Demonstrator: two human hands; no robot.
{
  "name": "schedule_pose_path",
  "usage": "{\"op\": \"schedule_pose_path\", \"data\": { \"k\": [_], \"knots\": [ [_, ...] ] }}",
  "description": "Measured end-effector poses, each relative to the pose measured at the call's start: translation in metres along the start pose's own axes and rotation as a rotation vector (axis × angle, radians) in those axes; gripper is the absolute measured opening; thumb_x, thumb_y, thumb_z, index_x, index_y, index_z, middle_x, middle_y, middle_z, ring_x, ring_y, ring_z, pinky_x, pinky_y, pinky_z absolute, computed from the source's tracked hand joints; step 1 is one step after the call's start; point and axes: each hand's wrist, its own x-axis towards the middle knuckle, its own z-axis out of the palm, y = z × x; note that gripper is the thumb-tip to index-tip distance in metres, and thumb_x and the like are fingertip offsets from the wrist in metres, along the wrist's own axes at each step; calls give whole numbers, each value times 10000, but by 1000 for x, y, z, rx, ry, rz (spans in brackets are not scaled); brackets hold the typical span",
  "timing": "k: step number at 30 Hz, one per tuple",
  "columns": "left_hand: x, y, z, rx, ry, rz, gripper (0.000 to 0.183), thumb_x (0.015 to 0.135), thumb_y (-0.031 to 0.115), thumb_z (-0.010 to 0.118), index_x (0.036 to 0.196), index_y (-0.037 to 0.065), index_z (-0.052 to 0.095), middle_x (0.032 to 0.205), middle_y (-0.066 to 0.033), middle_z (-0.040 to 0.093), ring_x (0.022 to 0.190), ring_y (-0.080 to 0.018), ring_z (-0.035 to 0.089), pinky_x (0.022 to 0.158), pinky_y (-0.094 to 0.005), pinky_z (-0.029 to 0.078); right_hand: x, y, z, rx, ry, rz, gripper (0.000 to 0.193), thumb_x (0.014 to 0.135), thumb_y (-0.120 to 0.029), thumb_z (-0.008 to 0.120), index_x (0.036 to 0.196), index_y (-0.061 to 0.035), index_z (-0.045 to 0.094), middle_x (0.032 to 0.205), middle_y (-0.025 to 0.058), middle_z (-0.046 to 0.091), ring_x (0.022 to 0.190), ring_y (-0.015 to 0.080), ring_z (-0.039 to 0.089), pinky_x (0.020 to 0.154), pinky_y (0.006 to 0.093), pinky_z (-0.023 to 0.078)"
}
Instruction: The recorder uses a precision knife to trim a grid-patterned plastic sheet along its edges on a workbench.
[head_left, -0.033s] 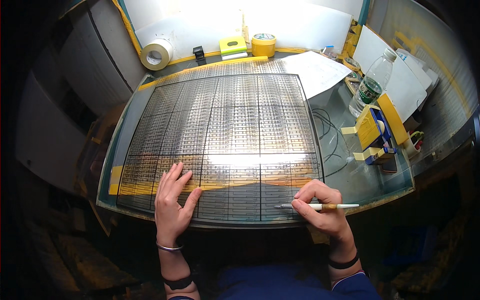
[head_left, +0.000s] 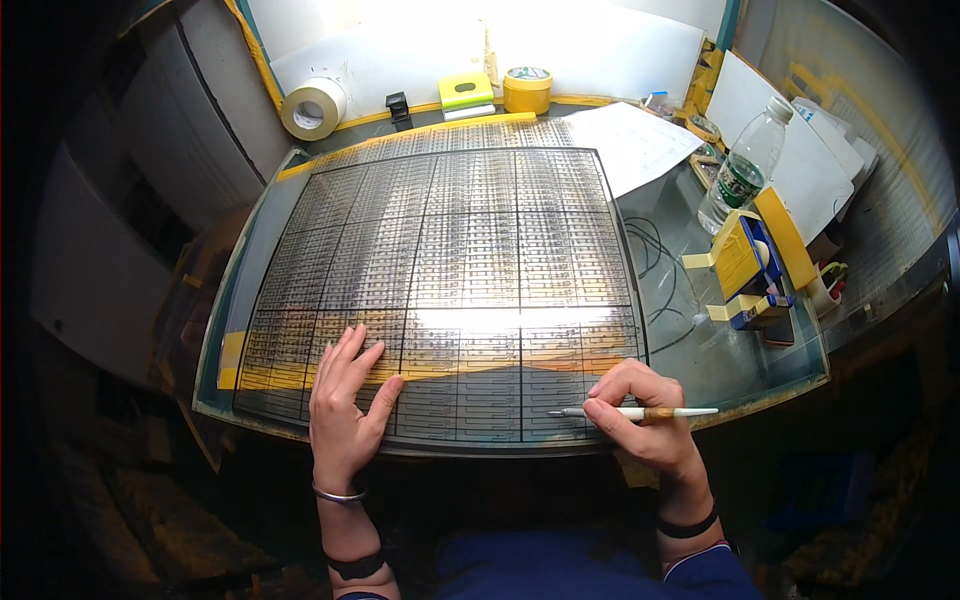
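Note:
In front of me lies a large transparent film sheet point(head_left: 470, 240) printed with dense dark circuit-like patterns in a grid. My left hand point(head_left: 345, 410) rests flat on its near left part, fingers spread and pressing nothing but the sheet. Near the front right edge, my right hand point(head_left: 648, 412) pinches a slim pen-shaped tool point(head_left: 690, 412) with a white body, a brownish band and a thin metal tip. That tip points left, at the pattern close to the near edge; whether it touches the surface I cannot tell.
At right stand a blue tape dispenser point(head_left: 768, 262) with yellow tape, a clear bottle point(head_left: 752, 165) and a loose black cable point(head_left: 655, 255). Along the back are a white tape roll point(head_left: 311, 108), a yellow tape roll point(head_left: 527, 90), a green-yellow hole punch point(head_left: 466, 92) and paper sheets point(head_left: 640, 145).

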Motion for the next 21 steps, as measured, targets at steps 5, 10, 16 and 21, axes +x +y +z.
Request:
{"op": "schedule_pose_path", "data": {
  "k": [5, 10, 16, 21],
  "knots": [
    [0, 0, 0, 1, -6, -4, 443, 914, 300, 767, 1257, 26, 710, 1435, -190, 612, 1398, -356, 519, 1215, -498, 333, 0, 0, 0, 3, -3, 6, 136, 843, -33, 810, 789, -3, 689, 795, 85, 700, 720, 164, 639, 673, 294, 501],
    [-1, 0, 0, 8, -14, -9, 443, 922, 307, 757, 1263, 28, 709, 1442, -187, 607, 1402, -354, 515, 1218, -496, 328, 0, 0, -1, -6, -4, 6, 138, 844, -40, 811, 787, -1, 691, 796, 88, 701, 722, 168, 641, 677, 294, 503],
    [-1, -1, 0, 7, -11, -5, 442, 922, 304, 758, 1262, 27, 709, 1441, -186, 609, 1400, -357, 516, 1217, -500, 329, 0, 1, -1, 2, -8, 10, 135, 844, -35, 808, 785, 1, 692, 795, 87, 701, 722, 166, 641, 678, 294, 504],
    [0, 0, 0, 0, -17, -8, 444, 919, 292, 762, 1270, 27, 705, 1446, -188, 606, 1410, -354, 510, 1220, -498, 325, 0, 0, -1, -4, -12, 4, 134, 846, -33, 808, 793, 0, 689, 795, 84, 701, 720, 163, 639, 675, 295, 503]
  ]
}}
